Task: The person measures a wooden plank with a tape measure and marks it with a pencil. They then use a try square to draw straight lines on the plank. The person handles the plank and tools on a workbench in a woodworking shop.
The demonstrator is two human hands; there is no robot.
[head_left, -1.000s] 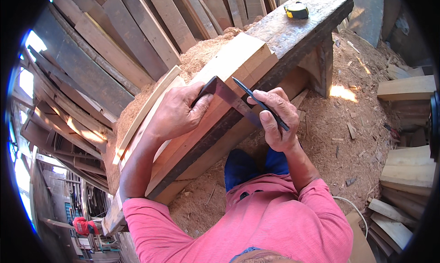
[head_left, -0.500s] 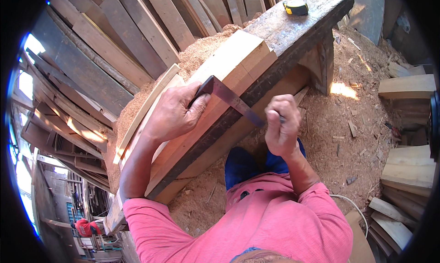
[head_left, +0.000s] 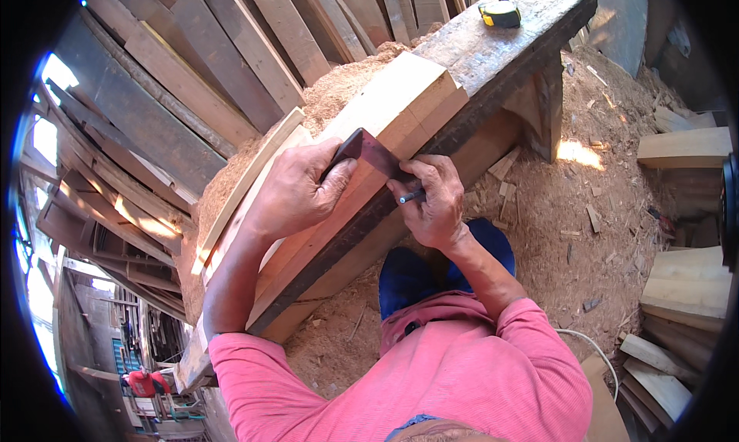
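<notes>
A thick timber beam [head_left: 385,95] lies along the dark wooden bench [head_left: 473,49], its top face pale and its near side redder. My left hand [head_left: 300,192] is closed around a try square [head_left: 373,155], pressing it to the beam; the dark blade runs across the near side face. Between the fingers of my right hand [head_left: 433,199] is a slim dark pencil [head_left: 412,196] with a pale blue end. That hand is against the beam's side by the blade; the pencil's tip is hidden by the fingers. A thin line crosses the side face near the beam's far end.
A yellow and black tape measure [head_left: 500,13] sits on the bench's far end. Many boards [head_left: 231,49] lean at the back left. Sawdust and offcuts cover the floor [head_left: 570,211], with curved timber pieces [head_left: 685,288] stacked at right. A pale cable [head_left: 596,346] lies near my right elbow.
My right hand has moved left, from off the blade's end in the air to the beam's side by the square. The left hand and the square stay in place.
</notes>
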